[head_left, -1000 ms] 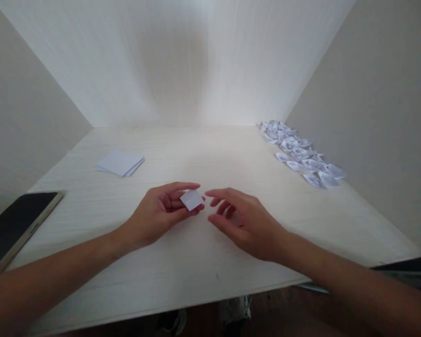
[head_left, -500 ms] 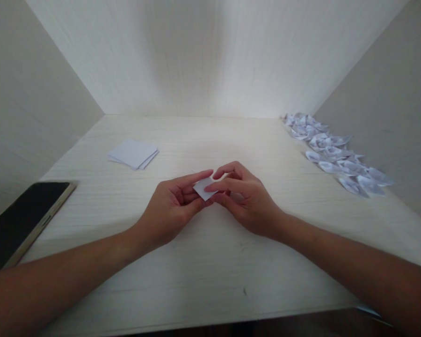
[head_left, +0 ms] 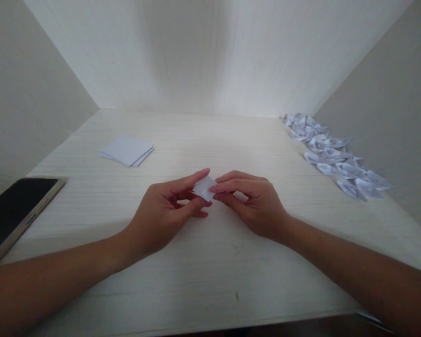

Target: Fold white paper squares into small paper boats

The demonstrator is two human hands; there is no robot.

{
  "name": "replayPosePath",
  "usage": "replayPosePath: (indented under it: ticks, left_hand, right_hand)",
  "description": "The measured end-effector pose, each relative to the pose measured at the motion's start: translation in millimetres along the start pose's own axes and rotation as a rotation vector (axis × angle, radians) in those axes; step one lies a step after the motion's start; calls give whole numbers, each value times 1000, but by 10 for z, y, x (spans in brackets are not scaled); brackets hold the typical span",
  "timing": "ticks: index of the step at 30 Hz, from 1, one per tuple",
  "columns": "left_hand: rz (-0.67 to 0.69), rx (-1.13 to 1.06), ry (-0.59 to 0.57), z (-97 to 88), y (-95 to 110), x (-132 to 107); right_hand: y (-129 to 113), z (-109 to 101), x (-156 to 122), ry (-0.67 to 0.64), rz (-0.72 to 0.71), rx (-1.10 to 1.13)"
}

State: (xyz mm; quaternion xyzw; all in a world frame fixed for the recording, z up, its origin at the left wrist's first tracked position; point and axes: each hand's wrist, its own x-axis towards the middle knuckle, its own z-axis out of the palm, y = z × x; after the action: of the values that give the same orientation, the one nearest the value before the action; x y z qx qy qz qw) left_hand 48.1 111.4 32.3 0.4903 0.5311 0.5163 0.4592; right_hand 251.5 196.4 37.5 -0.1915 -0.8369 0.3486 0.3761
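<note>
A small white paper square (head_left: 203, 187) sits pinched between both hands just above the middle of the pale wooden table (head_left: 210, 262). My left hand (head_left: 164, 210) grips its left side with thumb and fingers curled. My right hand (head_left: 252, 201) pinches its right edge, fingers pressed together. Part of the paper is hidden by my fingertips.
A stack of flat white paper squares (head_left: 127, 150) lies at the left rear. A row of several folded paper pieces (head_left: 333, 157) runs along the right wall. A dark phone (head_left: 14, 213) lies at the table's left edge. Walls close in the table on three sides.
My right hand came in from open and apart and closed on the paper's right edge. Both hands now hold it together, slightly lower in view than half a second ago.
</note>
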Motion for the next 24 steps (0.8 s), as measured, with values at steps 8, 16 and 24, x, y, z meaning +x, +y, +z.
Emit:
replayPosePath:
  ticks: [8, 16, 24]
  left_hand:
    - [136, 13, 60, 37, 107, 17]
    - [63, -39, 95, 18, 74, 82]
    - [41, -85, 82, 54, 4, 198]
  right_hand:
    - [14, 19, 22, 3, 41, 100]
    - [71, 99, 132, 58, 332, 280]
    - [124, 93, 186, 103, 365, 364]
